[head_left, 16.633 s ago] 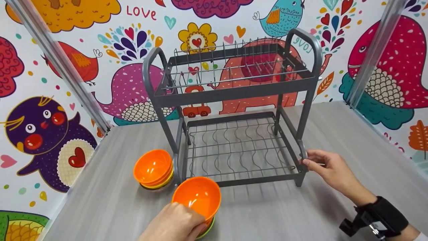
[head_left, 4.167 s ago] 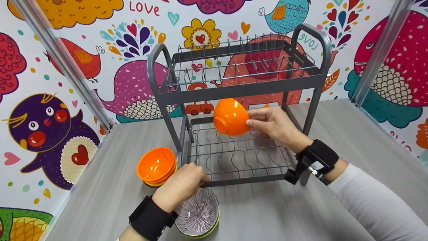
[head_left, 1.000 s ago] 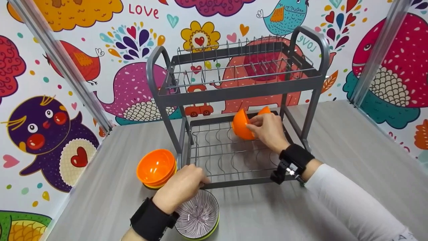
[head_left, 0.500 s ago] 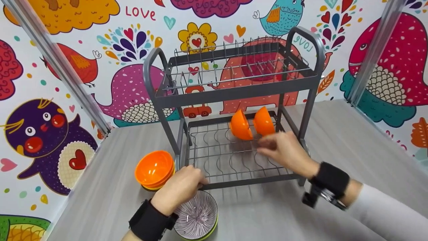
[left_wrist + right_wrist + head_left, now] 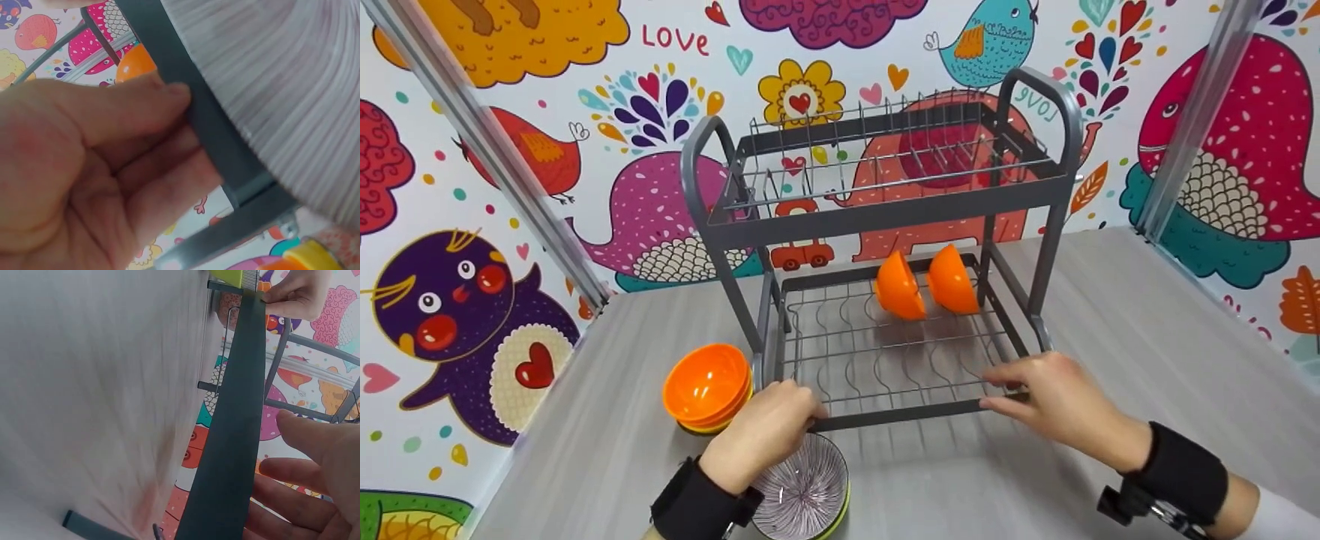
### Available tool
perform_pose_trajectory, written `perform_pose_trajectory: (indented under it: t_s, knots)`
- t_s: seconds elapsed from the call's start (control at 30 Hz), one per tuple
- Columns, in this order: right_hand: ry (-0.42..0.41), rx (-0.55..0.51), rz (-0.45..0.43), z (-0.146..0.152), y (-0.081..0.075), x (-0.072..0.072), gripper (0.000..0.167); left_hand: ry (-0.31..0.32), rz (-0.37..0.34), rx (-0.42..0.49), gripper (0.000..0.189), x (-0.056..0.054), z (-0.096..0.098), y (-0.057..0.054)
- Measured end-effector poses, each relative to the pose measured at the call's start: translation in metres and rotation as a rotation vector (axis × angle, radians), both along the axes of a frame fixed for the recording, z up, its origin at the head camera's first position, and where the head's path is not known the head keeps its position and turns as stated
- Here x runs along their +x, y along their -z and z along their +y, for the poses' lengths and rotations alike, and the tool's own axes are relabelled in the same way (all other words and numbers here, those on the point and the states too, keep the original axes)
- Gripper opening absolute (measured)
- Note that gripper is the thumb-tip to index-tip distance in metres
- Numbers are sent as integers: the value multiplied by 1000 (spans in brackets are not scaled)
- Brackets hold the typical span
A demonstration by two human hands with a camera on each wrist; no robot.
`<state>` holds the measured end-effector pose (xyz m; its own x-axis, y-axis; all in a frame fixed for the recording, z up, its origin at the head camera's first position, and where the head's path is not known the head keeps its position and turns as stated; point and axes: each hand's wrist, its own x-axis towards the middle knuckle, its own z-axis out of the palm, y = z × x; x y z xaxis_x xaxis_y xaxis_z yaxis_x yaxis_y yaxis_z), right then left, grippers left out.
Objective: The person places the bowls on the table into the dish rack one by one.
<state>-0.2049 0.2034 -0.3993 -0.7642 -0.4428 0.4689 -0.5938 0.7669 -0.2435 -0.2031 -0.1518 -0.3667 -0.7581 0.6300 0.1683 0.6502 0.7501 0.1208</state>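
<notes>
A grey two-tier dish rack (image 5: pixel 885 214) stands in front of me. Two orange bowls lean on edge at the right rear of its lower tier: the left bowl (image 5: pixel 898 289) and the right bowl (image 5: pixel 951 283). My left hand (image 5: pixel 765 431) pinches the lower tier's front rail (image 5: pixel 185 101) near its left corner, thumb on one side and fingers on the other. Fingers spread and holding nothing, my right hand (image 5: pixel 1057 397) is at the front right corner of that rail. Partly behind my left wrist sits a bowl with fine dark stripes (image 5: pixel 804 491), a green rim showing beneath it.
A stack of orange bowls (image 5: pixel 706 384) with a yellow one underneath stands left of the rack. The upper tier (image 5: pixel 885 169) has upright wire dividers and curved side handles. Printed cartoon walls (image 5: pixel 660 82) enclose the grey tabletop (image 5: pixel 607 420).
My right hand has let go of the second orange bowl, left leaning on the lower tier beside the first, and has come forward to the front right corner. My left hand stays on the rail.
</notes>
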Motion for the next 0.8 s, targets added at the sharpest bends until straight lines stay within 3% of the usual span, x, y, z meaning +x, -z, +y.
perform_pose_trajectory:
  t_s: [0.13, 0.23, 0.4, 0.6, 0.7, 0.8]
  knots:
    - [-7, 24, 0, 2, 5, 4, 19, -19, -16, -9, 21, 4, -2, 4]
    - [-11, 47, 30, 2, 7, 7, 16, 6, -44, 5, 14, 10, -6, 5]
    - [-43, 59, 75, 4, 8, 5, 21, 29, -45, 53, 25, 28, -18, 0]
    - [-88, 42, 60, 6, 5, 3, 20, -37, 12, 83, 18, 40, -36, -11]
    - [-103, 36, 47, 6, 4, 2, 20, -81, -33, 113, 7, 42, -46, -12]
    - [-112, 42, 44, 5, 4, 1, 20, -144, -88, 140, 9, 43, -53, -8]
